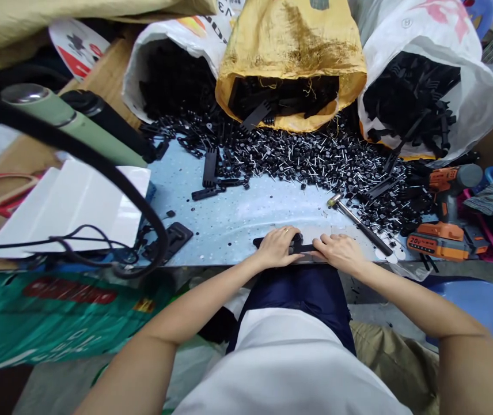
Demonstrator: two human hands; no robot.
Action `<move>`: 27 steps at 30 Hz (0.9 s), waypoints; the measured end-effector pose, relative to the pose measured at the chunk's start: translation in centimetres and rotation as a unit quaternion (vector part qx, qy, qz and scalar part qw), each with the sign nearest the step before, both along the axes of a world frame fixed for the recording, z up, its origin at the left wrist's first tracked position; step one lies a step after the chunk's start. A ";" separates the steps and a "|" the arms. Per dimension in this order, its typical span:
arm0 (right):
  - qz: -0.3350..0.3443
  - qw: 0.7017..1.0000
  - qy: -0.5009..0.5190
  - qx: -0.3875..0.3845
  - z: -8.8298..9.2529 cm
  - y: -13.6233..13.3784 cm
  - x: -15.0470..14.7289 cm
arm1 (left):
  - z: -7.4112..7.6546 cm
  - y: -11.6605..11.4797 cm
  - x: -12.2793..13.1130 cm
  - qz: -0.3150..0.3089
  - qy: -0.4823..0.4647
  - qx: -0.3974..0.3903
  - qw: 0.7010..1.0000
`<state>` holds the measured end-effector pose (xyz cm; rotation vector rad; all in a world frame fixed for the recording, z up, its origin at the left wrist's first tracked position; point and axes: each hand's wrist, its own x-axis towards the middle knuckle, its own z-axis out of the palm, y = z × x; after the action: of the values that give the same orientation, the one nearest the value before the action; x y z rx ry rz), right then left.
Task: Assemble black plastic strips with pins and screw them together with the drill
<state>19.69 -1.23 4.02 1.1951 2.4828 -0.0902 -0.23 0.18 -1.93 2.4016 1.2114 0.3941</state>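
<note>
one black part (305, 249) is held by the curled left hand (276, 246) and right hand (338, 251). a hammer (362, 225) lies nearby.

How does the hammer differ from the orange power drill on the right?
The hammer is slim, with a silver shaft and dark grip; the drill is bulky, orange and dark grey. The hammer lies flat, while the drill appears to stand upright on its base. Neither is held: the left hand and right hand are on a black part.
</note>
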 end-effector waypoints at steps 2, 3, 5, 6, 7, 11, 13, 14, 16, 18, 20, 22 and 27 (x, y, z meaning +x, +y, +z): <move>0.016 1.000 -0.009 0.010 0.8 0.1 -0.4 | -0.4 -0.1 -0.2 -0.010 -0.028 0.032 0.999; 0.027 0.999 -0.015 0.012 1.2 0.2 -0.5 | -0.5 -0.2 -0.3 -0.013 -0.040 0.046 0.998; 0.047 0.999 -0.024 0.013 1.8 0.5 -0.8 | -0.8 -0.4 -0.4 -0.012 -0.059 0.064 0.996; 0.052 0.998 -0.027 0.015 2.0 0.8 -0.9 | -0.8 -0.5 -0.4 -0.008 -0.063 0.065 0.996; 0.053 0.998 -0.029 0.015 2.0 1.0 -0.9 | -0.9 -0.5 -0.3 -0.002 -0.061 0.059 0.996; 0.040 0.999 -0.012 -0.003 0.6 2.0 0.2 | -0.8 0.8 0.4 -0.019 -0.033 -0.012 0.999; 0.029 1.000 0.010 -0.007 -0.6 2.5 1.3 | -0.6 3.3 0.8 -0.026 -0.046 -0.051 0.997; 0.021 0.999 0.024 -0.002 -1.2 2.8 1.9 | -0.4 5.0 0.9 0.000 -0.061 -0.061 0.996; 0.006 0.998 0.063 0.014 -2.1 3.8 2.6 | 0.0 9.1 0.9 0.139 -0.090 -0.063 0.984; -0.015 0.993 0.111 0.034 -2.6 5.4 2.3 | 0.5 13.0 0.8 0.311 -0.070 -0.040 0.947; -0.070 0.985 0.145 0.063 -2.9 7.8 0.7 | 0.9 15.7 0.9 0.390 -0.008 -0.052 0.919; -0.148 0.974 0.149 0.088 -3.1 10.5 -1.6 | 1.0 16.9 1.1 0.392 0.046 -0.067 0.916; -0.196 0.969 0.132 0.068 -3.5 14.7 -4.9 | 0.3 15.1 0.3 0.338 0.082 -0.070 0.935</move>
<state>14.83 13.42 0.51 1.8297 2.4627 -0.1989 0.08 15.32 -1.61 1.8630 2.0608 0.2907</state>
